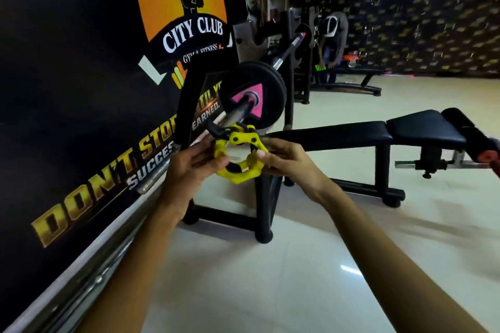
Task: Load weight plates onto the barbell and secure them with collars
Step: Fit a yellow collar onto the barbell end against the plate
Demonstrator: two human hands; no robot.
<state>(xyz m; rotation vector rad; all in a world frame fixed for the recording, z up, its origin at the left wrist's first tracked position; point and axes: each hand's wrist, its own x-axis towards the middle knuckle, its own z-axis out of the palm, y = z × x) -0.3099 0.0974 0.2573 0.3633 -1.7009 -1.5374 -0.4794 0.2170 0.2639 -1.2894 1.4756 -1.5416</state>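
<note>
Yellow collar (240,155): pinched between left hand (189,167) and right hand (289,162), just before barbell sleeve (238,113); 2 black plates (259,94) loaded.

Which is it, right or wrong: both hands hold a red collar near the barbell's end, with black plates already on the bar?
Wrong on one point: the collar is yellow, not red. The head view shows the left hand and right hand holding it near the barbell's end, with black plates already on the bar.
</note>
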